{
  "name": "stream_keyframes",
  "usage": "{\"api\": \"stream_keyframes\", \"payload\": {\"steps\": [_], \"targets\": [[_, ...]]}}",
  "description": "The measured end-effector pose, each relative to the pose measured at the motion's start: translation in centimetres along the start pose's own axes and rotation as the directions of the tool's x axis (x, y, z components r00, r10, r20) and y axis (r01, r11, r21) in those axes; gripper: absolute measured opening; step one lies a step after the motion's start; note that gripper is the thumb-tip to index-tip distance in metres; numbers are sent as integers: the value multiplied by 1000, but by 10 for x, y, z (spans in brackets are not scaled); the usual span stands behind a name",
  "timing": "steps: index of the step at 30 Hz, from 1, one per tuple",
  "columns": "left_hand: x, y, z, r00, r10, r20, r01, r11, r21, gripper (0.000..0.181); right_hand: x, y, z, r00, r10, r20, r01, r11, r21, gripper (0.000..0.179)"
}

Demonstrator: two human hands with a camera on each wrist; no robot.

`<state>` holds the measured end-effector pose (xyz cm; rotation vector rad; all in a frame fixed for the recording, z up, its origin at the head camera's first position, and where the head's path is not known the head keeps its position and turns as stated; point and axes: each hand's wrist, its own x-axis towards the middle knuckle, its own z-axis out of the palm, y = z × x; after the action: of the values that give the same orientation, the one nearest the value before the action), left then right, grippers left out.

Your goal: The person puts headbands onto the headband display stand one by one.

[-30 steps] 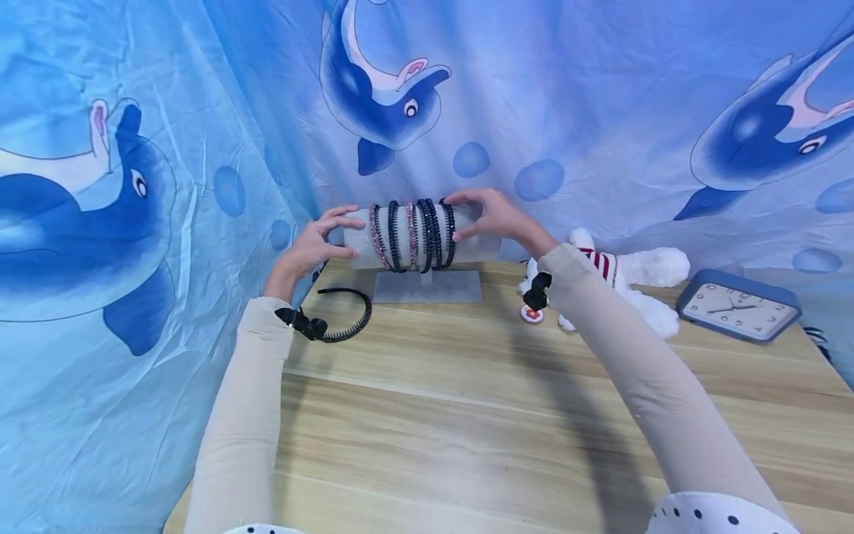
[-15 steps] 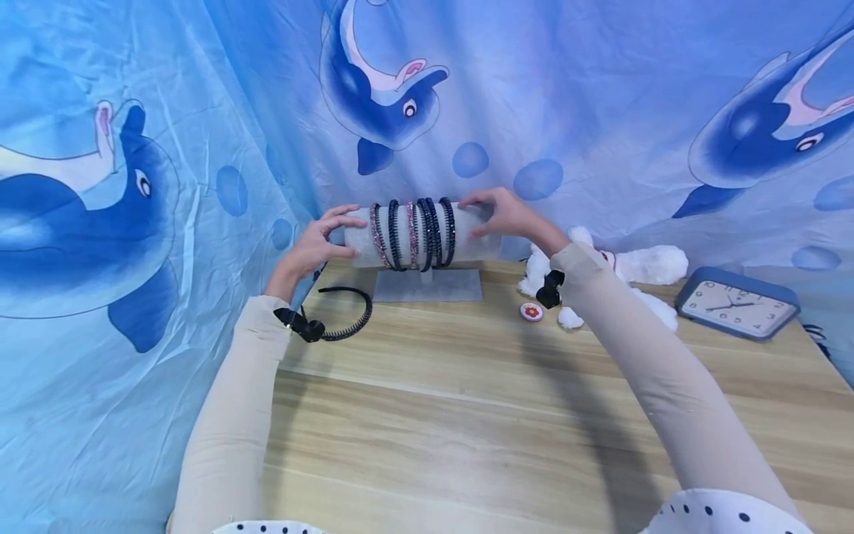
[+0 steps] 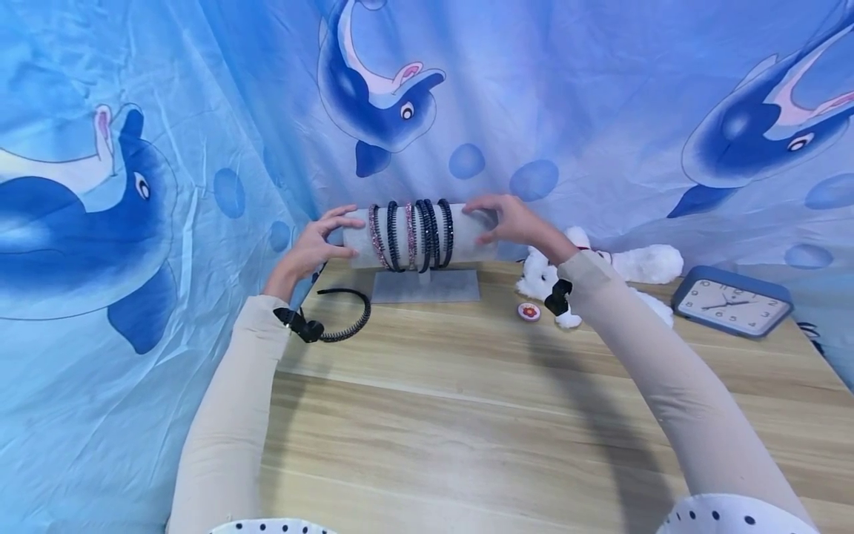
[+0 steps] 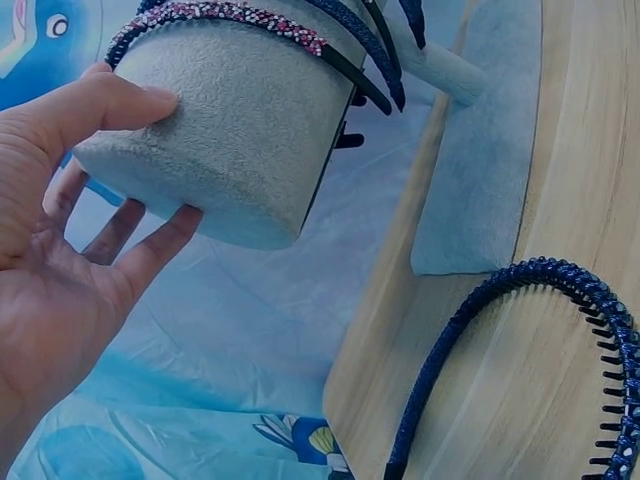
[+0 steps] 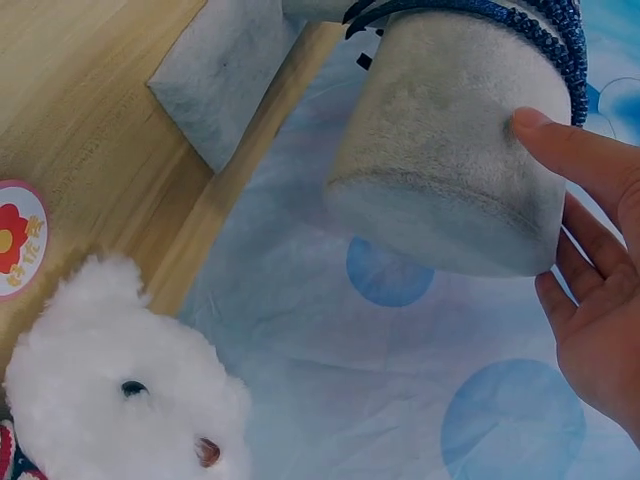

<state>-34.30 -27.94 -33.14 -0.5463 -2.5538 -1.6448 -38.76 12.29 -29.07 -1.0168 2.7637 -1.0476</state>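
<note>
A grey, fabric-covered headband display stand (image 3: 399,285) is at the back of the table, its thick horizontal roll above a flat base. Several headbands circle the roll's middle: pink glittery ones (image 3: 411,236) and dark beaded ones (image 3: 448,236). My left hand (image 3: 312,248) holds the roll's left end, thumb on one side and fingers on the other, as the left wrist view shows. At the right end my right hand (image 3: 512,221) grips likewise, its thumb pressing the fabric in the right wrist view. A loose dark toothed headband (image 3: 363,317) lies below my left wrist.
On the right, a white plush toy (image 3: 647,265) lies partly behind my right forearm, near a blue desk clock (image 3: 732,302). A round badge with a red flower (image 3: 529,311) is on the wooden table (image 3: 427,437). A blue dolphin-print curtain (image 3: 587,89) hangs close behind.
My right hand has slid right along the roll, away from the rightmost dark headband to the roll's bare end. My left hand stays where it was.
</note>
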Motion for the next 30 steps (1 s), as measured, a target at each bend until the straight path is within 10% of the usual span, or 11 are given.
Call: {"api": "stream_keyframes", "payload": {"steps": [12,19,30], "targets": [[-14,-10,-24,991,-134,-13,130,979,-158,63,-1,3,3,999,-15,-35,16,999,33,62],[-25,-31,-32,976,-217,37,213,974,77,56,-2,4,1,999,6,-41,-5,1000,27,61],[-31,-74,-5,963,-165,212,85,936,343,43,-1,3,3,999,18,-29,-17,1000,23,61]]}}
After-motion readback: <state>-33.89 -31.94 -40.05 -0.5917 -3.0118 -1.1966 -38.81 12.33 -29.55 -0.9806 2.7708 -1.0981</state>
